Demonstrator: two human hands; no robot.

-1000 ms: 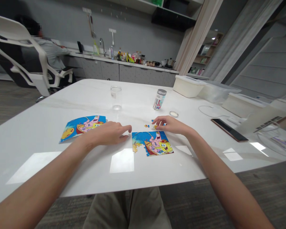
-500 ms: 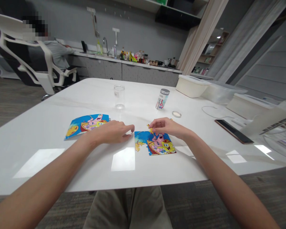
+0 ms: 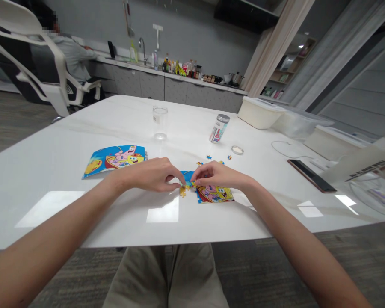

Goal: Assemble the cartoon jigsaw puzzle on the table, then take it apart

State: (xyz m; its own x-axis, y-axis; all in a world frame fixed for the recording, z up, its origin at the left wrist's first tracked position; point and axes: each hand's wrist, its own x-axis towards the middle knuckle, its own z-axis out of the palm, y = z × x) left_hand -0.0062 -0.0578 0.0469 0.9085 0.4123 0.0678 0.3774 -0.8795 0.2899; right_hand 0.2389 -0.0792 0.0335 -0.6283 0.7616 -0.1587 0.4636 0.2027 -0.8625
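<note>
A partly joined jigsaw puzzle with cartoon figures on blue lies on the white table, a gap at its lower left. My left hand is at its left edge, thumb and index finger close together on the yellow pieces there. Between the fingertips of my right hand is a small puzzle piece, held over the gap; the hand covers the puzzle's upper middle. Several loose pieces lie beyond my right hand. Left of my left hand rests a picture sheet with the same cartoon scene.
Farther back stand a clear jar and a printed canister, with a round lid nearby. To the right are a dark phone-like slab, a cable and storage boxes. A person sits in a white-framed chair at the far left.
My right hand has brought the piece from above the puzzle down and left to the gap. My left thumb and index finger have closed in on the left edge. The view has tilted slightly.
</note>
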